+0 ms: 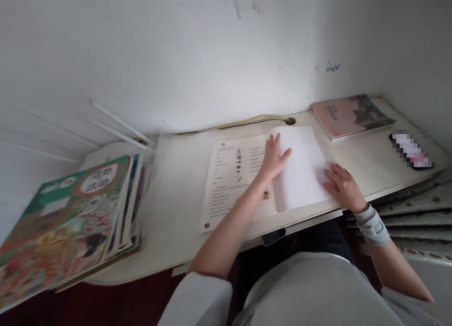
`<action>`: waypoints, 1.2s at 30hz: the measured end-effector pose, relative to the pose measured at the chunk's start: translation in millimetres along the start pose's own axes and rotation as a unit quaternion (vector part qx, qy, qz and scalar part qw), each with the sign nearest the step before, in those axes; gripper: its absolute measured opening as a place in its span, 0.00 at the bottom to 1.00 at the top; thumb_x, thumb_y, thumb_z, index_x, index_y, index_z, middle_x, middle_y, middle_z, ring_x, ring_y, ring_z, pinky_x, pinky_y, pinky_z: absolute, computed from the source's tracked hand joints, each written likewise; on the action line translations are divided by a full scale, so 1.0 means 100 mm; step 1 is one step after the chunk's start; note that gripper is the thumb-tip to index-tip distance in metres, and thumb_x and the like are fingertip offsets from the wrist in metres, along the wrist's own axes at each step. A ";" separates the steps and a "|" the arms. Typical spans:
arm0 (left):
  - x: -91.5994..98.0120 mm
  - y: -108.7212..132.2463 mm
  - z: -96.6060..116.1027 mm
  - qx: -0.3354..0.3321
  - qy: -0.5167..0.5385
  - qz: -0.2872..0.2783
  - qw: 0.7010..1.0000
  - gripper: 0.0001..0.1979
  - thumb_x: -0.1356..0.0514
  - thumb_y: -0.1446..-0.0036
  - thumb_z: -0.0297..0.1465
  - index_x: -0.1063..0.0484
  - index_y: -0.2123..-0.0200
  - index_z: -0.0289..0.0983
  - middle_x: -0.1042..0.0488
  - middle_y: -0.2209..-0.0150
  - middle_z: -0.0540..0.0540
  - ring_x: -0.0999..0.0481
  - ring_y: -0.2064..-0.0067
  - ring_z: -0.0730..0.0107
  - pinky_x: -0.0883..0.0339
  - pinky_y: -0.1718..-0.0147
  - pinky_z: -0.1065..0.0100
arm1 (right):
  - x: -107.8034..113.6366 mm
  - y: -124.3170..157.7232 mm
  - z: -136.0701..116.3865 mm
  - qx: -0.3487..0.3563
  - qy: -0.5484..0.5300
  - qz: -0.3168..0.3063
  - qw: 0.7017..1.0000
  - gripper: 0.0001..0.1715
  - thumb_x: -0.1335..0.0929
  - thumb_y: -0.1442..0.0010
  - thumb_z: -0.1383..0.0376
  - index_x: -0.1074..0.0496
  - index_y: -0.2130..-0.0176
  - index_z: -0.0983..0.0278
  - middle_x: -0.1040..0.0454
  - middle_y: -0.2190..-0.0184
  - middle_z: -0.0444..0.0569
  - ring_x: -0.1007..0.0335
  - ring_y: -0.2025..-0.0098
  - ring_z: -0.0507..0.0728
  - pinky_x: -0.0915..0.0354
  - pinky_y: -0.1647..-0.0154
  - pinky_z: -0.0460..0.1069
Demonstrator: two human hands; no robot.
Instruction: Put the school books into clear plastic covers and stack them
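my left hand [273, 157] lies open, fingers spread, flat where the blank sheet [303, 175] overlaps the printed worksheet [228, 185]. i judge it presses both down so neither slides. my right hand [343, 187], also open and palm down, pins the blank sheet's right edge near the front of the bench [176, 213]. neither hand grips anything. the papers lie mid-bench, straight before me. a pink book [349, 115] and a phone [411, 149] sit back right, and picture books [70, 218] are stacked left, clear of the papers.
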State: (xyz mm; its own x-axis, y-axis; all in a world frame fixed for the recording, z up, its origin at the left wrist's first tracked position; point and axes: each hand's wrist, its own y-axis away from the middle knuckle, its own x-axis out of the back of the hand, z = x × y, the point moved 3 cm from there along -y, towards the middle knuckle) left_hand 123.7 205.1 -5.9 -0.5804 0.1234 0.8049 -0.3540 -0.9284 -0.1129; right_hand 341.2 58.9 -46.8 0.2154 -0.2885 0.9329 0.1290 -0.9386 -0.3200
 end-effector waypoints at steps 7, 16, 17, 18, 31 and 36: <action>0.78 0.85 -0.99 0.046 -0.096 0.103 0.989 0.29 0.52 0.39 0.40 0.47 0.38 0.33 0.49 0.35 0.34 0.53 0.34 0.52 0.54 0.38 0.49 | 0.24 -0.17 -0.26 0.002 0.103 -0.025 0.994 0.29 0.42 0.35 0.55 0.36 0.43 0.71 0.39 0.41 0.68 0.45 0.38 0.69 0.45 0.43 0.64; 0.80 1.46 -1.44 0.173 -0.018 0.117 0.978 0.29 0.55 0.38 0.40 0.49 0.37 0.35 0.44 0.36 0.38 0.43 0.36 0.60 0.48 0.39 0.55 | -0.05 -0.98 -1.25 0.215 0.036 -0.138 0.966 0.39 0.40 0.42 0.43 0.37 0.42 0.65 0.46 0.37 0.64 0.52 0.36 0.72 0.51 0.43 0.71; 0.81 1.46 -1.46 0.182 -0.003 0.122 0.976 0.28 0.55 0.38 0.40 0.49 0.37 0.36 0.43 0.36 0.38 0.41 0.37 0.61 0.46 0.39 0.56 | -0.08 -1.03 -1.29 0.216 0.039 -0.152 0.964 0.37 0.40 0.41 0.44 0.35 0.43 0.65 0.46 0.37 0.64 0.53 0.36 0.73 0.50 0.43 0.71; 0.83 1.46 -1.49 0.190 0.008 0.129 0.973 0.28 0.55 0.37 0.40 0.49 0.37 0.36 0.42 0.37 0.38 0.40 0.38 0.61 0.45 0.40 0.56 | -0.11 -1.06 -1.32 0.216 0.043 -0.164 0.962 0.34 0.39 0.40 0.46 0.34 0.45 0.65 0.46 0.37 0.63 0.53 0.36 0.73 0.49 0.44 0.71; 0.93 1.47 -1.39 0.176 -0.181 0.086 0.964 0.27 0.62 0.37 0.36 0.40 0.43 0.27 0.34 0.43 0.32 0.34 0.42 0.55 0.42 0.44 0.54 | -0.34 -0.92 -1.08 0.175 0.024 -0.153 0.972 0.34 0.47 0.34 0.52 0.51 0.35 0.66 0.53 0.34 0.58 0.56 0.34 0.65 0.53 0.39 0.67; 0.94 1.45 -1.34 0.187 -0.231 0.077 0.952 0.26 0.63 0.36 0.37 0.38 0.43 0.31 0.34 0.43 0.35 0.34 0.42 0.57 0.44 0.44 0.52 | -0.36 -0.91 -1.02 0.177 0.016 -0.144 0.973 0.36 0.49 0.34 0.49 0.51 0.35 0.66 0.54 0.34 0.56 0.58 0.33 0.63 0.56 0.37 0.65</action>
State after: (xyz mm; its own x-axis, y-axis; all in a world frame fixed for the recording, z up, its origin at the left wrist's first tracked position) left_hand -79.9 129.0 -24.8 -0.1901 -0.1110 0.9755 0.0459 -0.9935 -0.1041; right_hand 223.1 135.1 -34.1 0.0907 -0.0334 0.9953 0.5069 -0.8587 -0.0750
